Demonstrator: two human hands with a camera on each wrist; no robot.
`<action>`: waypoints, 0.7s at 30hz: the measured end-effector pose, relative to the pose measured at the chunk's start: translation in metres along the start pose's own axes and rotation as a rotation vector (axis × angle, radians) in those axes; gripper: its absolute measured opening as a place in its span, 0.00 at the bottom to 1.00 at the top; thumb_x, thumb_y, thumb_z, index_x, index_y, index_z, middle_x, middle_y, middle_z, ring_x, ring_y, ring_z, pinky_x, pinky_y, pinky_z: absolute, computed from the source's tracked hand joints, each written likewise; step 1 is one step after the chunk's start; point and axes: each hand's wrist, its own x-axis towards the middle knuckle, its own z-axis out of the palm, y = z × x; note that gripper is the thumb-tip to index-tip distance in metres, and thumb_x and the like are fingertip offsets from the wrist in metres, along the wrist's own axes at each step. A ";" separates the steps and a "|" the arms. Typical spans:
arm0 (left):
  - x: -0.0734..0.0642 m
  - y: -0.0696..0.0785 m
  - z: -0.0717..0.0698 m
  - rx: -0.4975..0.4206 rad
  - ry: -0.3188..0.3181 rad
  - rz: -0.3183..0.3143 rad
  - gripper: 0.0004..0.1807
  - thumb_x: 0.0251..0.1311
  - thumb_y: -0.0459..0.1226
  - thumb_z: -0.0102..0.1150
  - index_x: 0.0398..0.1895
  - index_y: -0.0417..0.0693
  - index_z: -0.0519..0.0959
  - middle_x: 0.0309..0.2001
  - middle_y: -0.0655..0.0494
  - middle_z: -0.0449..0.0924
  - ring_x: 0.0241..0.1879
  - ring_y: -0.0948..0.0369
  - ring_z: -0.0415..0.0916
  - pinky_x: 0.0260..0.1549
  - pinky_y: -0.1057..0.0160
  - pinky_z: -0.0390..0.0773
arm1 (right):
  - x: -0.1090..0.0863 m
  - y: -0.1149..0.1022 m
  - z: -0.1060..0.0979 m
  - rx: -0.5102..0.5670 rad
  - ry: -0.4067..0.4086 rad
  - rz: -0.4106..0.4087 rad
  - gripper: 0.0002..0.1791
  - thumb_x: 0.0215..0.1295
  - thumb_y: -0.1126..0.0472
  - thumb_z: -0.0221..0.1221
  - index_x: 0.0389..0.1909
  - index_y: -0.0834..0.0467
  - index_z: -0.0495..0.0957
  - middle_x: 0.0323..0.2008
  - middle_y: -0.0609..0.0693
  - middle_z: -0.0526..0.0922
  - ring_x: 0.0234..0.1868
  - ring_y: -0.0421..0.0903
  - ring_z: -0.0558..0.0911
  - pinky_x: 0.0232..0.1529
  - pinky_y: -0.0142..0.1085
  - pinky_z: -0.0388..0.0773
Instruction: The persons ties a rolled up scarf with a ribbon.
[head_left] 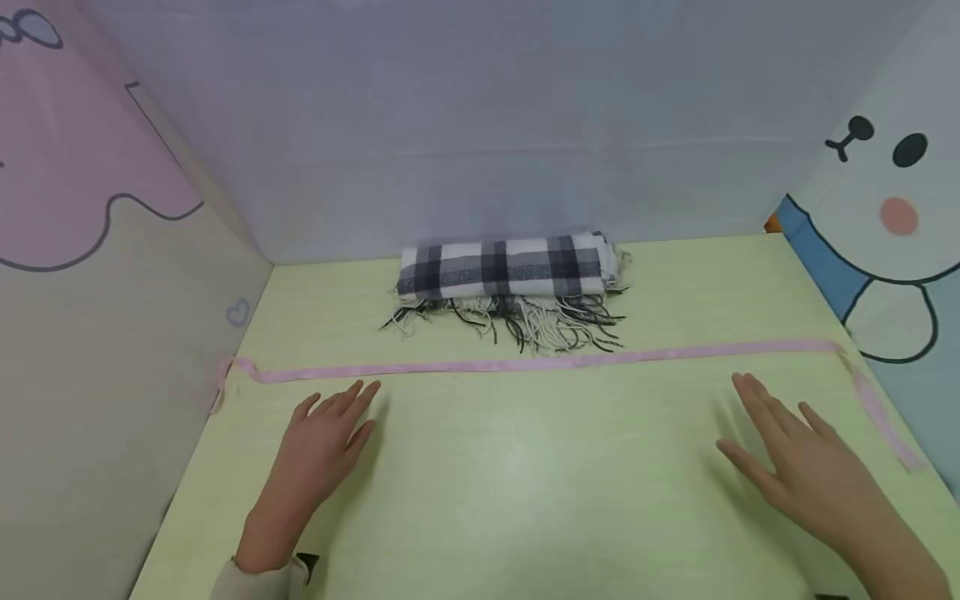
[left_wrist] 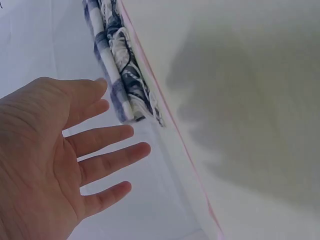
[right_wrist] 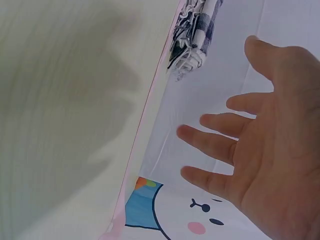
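Observation:
A folded black, grey and white plaid scarf (head_left: 498, 267) with fringe (head_left: 547, 321) along its near side lies at the back of the table. In front of it a pink ribbon (head_left: 465, 366) stretches across the table, its ends bending toward the near side. My left hand (head_left: 318, 450), fingers spread, hovers just on the near side of the ribbon at the left and holds nothing. At the right, my right hand (head_left: 806, 467) is likewise held over the table with straight fingers and nothing in it. Both wrist views show the palms bare.
The pale yellow table (head_left: 510, 483) is bounded by a light backdrop (head_left: 495, 125) behind. Side panels stand left and right, the right one (head_left: 900, 225) printed with a cartoon animal, the left one (head_left: 82, 150) with a pink shape.

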 end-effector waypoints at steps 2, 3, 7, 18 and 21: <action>0.004 -0.001 -0.001 0.010 0.006 0.003 0.30 0.66 0.39 0.69 0.71 0.49 0.76 0.64 0.43 0.83 0.55 0.46 0.85 0.62 0.36 0.74 | 0.005 -0.001 -0.001 -0.006 0.003 -0.014 0.50 0.71 0.44 0.64 0.85 0.54 0.48 0.74 0.67 0.70 0.62 0.70 0.79 0.75 0.65 0.57; 0.007 -0.002 -0.001 0.011 0.004 0.003 0.28 0.66 0.39 0.69 0.70 0.49 0.77 0.64 0.44 0.83 0.54 0.46 0.86 0.61 0.37 0.75 | 0.007 -0.001 -0.002 -0.006 0.006 -0.023 0.49 0.71 0.45 0.65 0.84 0.55 0.50 0.69 0.68 0.76 0.59 0.71 0.81 0.69 0.66 0.65; 0.018 -0.005 -0.002 0.003 -0.010 0.016 0.26 0.68 0.39 0.67 0.68 0.47 0.78 0.63 0.43 0.83 0.55 0.44 0.85 0.58 0.37 0.77 | 0.018 0.000 -0.006 0.005 0.010 -0.063 0.42 0.70 0.49 0.67 0.79 0.59 0.61 0.57 0.71 0.84 0.49 0.70 0.86 0.51 0.66 0.76; 0.070 -0.020 -0.010 -0.029 -0.060 0.056 0.26 0.73 0.40 0.62 0.72 0.48 0.74 0.67 0.42 0.79 0.59 0.42 0.82 0.58 0.36 0.76 | 0.056 0.000 -0.015 -0.012 0.065 -0.149 0.25 0.66 0.60 0.69 0.63 0.61 0.80 0.48 0.66 0.89 0.40 0.66 0.88 0.43 0.64 0.80; 0.083 -0.024 -0.013 -0.029 -0.109 0.054 0.27 0.74 0.42 0.61 0.74 0.48 0.72 0.70 0.42 0.76 0.62 0.41 0.80 0.60 0.35 0.74 | 0.068 -0.001 -0.019 -0.004 0.036 -0.146 0.24 0.67 0.61 0.67 0.63 0.61 0.79 0.48 0.67 0.88 0.41 0.65 0.88 0.42 0.63 0.81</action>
